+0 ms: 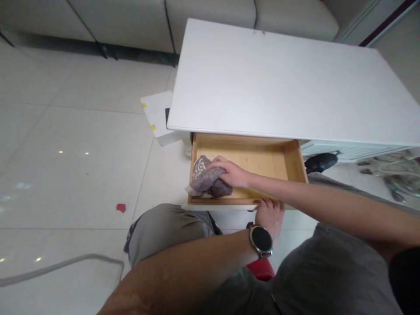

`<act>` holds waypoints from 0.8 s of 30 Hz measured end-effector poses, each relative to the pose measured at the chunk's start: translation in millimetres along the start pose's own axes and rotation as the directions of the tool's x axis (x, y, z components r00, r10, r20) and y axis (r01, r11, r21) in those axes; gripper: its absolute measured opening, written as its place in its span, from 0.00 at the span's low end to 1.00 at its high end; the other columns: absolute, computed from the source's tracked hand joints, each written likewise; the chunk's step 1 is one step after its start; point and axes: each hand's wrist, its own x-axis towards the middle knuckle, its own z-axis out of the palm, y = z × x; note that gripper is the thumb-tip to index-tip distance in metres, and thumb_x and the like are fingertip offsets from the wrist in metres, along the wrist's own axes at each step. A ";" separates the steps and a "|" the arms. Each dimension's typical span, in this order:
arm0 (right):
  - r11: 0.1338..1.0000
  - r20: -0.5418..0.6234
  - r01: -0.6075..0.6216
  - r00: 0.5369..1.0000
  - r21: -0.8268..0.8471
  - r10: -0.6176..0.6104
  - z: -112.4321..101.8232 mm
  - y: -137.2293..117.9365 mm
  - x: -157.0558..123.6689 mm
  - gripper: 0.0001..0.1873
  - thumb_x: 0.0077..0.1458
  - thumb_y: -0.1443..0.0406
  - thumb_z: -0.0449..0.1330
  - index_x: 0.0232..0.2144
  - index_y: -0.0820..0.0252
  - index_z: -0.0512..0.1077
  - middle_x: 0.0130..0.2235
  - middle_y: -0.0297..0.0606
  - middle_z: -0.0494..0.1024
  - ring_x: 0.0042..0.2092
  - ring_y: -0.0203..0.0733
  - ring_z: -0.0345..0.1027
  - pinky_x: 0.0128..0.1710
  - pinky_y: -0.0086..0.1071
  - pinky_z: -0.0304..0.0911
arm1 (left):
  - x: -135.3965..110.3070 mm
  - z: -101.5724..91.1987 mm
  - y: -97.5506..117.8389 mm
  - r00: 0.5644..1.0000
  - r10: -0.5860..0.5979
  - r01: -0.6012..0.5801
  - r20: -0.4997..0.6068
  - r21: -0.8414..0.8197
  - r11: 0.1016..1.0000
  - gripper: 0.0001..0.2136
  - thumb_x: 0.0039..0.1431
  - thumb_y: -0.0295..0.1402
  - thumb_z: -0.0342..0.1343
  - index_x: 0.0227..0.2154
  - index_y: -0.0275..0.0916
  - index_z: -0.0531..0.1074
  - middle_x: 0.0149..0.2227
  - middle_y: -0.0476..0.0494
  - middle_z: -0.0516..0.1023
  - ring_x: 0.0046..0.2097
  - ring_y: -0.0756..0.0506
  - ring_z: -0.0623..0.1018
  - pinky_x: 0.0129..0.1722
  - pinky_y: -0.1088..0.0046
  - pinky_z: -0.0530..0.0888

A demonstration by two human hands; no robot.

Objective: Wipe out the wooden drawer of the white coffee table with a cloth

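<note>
While the right hand (231,172) reaches in from its own side, a bunched grey-purple cloth (211,180) lies directly under and beyond its fingertips, at the left end of an open wooden drawer (262,159). The cloth shows a pale pattern on its far-left part, and one lighter corner spills toward the drawer's front left corner. Right hand: fingers together, half curled over the folds, gripping the cloth (thumb hidden, so its position cannot be told). Bare drawer floor extends to the right of this hand, partly beneath the forearm.

Nearer the body, the left hand (271,216) has its fingers bent over the drawer's front edge, closed on it; a round dark-faced watch (261,240) sits at that wrist. Beyond both hands stands the white cabinet (282,87), its top clear of them. Left of and beyond the right hand, a white box (159,116) with yellow marks is on the floor; nearer and farther left of that hand lies a red scrap (121,208).
</note>
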 end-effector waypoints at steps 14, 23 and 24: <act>0.671 -0.429 -0.160 0.657 0.724 0.619 2.2 51.6 11.7 0.25 0.41 0.64 0.58 0.46 0.50 0.66 0.38 0.30 0.75 0.38 0.42 0.68 0.43 0.38 0.69 | -1.7 -3.0 0.9 0.999 -0.012 0.013 -0.032 0.042 0.999 0.24 0.71 0.26 0.38 0.64 0.37 0.68 0.51 0.32 0.78 0.51 0.36 0.79 0.45 0.54 0.76; 0.986 -0.255 -0.018 0.967 -0.167 -0.026 -31.0 11.3 2.9 0.21 0.48 0.69 0.58 0.46 0.57 0.77 0.46 0.40 0.73 0.49 0.47 0.66 0.55 0.44 0.62 | -3.1 -1.2 1.8 0.999 -0.014 0.015 -0.041 0.038 0.999 0.25 0.71 0.25 0.38 0.68 0.34 0.64 0.54 0.32 0.78 0.54 0.35 0.78 0.50 0.53 0.77; 0.960 -0.100 0.060 0.991 -0.274 -0.090 -26.2 0.0 1.4 0.21 0.50 0.70 0.58 0.47 0.57 0.77 0.47 0.41 0.72 0.49 0.47 0.66 0.54 0.43 0.62 | -3.0 -1.4 2.3 0.999 -0.014 0.015 -0.036 0.038 0.999 0.25 0.71 0.26 0.39 0.67 0.34 0.64 0.55 0.32 0.78 0.54 0.35 0.78 0.49 0.52 0.77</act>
